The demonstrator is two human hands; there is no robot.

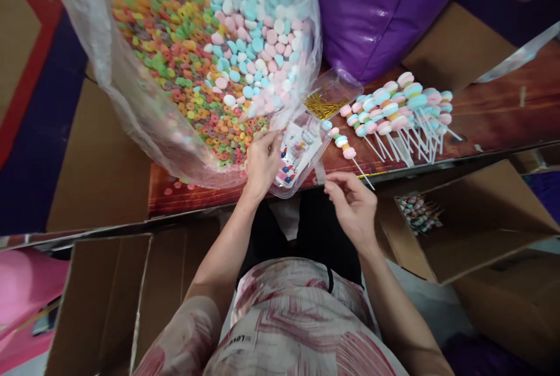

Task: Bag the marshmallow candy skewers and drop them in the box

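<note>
My left hand (263, 163) is at the left edge of a clear plastic tray (286, 190), its fingers curled and the tips close together; whatever they pinch, if anything, cannot be made out. Inside the tray lie printed clear packets or labels (300, 145). To the right, my right hand (353, 204) pinches a small strip of clear plastic film (320, 171) between thumb and forefinger, just off the table edge. A single candy skewer (342, 143) on a white stick lies beside the tray, nearest my right hand. More candy skewers (400, 107) are piled further right.
A large clear bag (109, 125) holds fruit-coloured rings and pastel candies. Gold twist ties (326, 104) sit in another clear container. A purple sack (385, 8) stands behind. Below the table (494, 116), an open cardboard box (481, 230) at right holds wrapped skewers; another box (100, 300) stands left.
</note>
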